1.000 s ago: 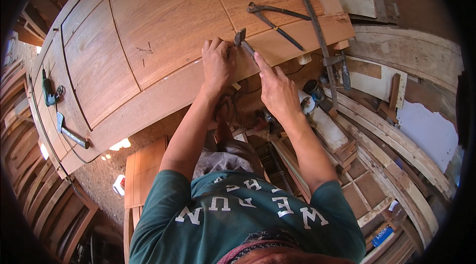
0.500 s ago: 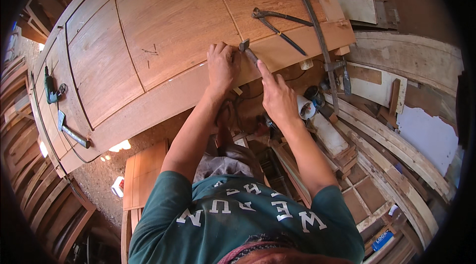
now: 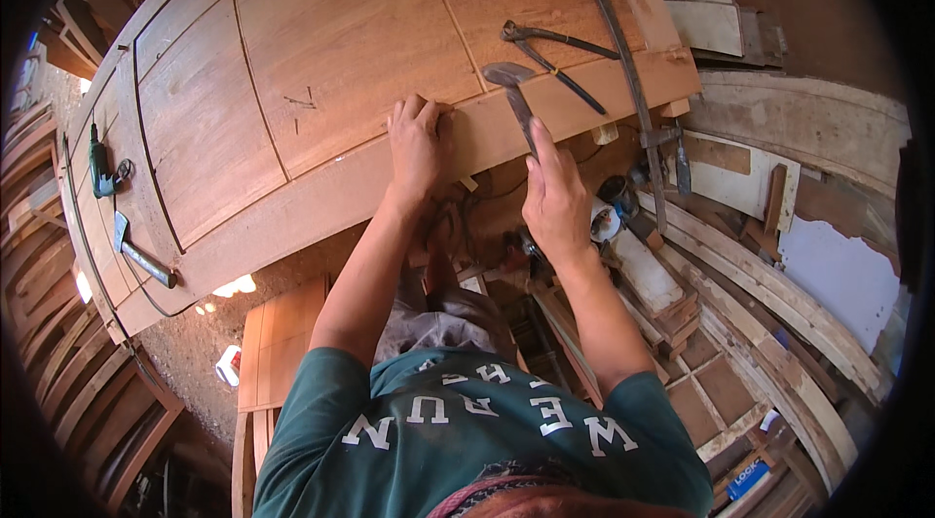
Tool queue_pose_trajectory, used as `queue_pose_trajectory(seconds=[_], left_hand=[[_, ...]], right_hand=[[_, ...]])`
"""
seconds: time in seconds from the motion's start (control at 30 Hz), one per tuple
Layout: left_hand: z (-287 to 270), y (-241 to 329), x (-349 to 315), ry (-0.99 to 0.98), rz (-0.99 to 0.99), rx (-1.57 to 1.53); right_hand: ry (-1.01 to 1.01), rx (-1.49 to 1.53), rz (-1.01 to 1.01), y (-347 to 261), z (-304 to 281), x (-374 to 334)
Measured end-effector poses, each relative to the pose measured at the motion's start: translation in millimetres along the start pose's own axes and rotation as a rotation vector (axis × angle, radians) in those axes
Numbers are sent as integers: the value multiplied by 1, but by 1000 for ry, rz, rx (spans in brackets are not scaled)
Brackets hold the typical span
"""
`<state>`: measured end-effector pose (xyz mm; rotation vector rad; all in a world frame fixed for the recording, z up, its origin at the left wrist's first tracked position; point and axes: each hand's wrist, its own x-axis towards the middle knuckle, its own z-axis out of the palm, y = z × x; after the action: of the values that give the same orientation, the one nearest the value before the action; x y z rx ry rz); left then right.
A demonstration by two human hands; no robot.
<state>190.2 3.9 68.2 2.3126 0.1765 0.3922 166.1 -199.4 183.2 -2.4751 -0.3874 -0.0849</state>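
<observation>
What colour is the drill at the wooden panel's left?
The drill is dark green, best seen in the head view.

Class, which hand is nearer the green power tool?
Left: the left hand is at the wooden panel, right of the power tool; the right hand, gripping a hammer, is farther right.

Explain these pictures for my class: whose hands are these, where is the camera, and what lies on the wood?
There's no machine: a person works bare-handed. The pictures come from a fisheye camera worn on the head, looking down, so straight edges bend toward the rim. The right hand grips a hammer. The left hand rests at the near edge of the wooden panel; I can't tell whether it pinches anything. On the wood lie pincers, a few nails and, farther left, a green power tool and a hatchet-like tool. A bar clamp crosses the right end.
</observation>
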Motion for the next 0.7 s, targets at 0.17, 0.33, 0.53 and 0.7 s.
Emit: queue_pose_trajectory(seconds=[0.17,0.33,0.53,0.7], left_hand=[[3,1,9,31,23,6],[4,1,3,23,21,2],[4,3,11,44,20,-16],[6,1,2,36,6,15]], right_hand=[[-287,-191,177,13,10,-4],[-27,-66,8,12,13,-16],[-191,-141,100,7,6,-6],[-343,-174,209,5,6,1]])
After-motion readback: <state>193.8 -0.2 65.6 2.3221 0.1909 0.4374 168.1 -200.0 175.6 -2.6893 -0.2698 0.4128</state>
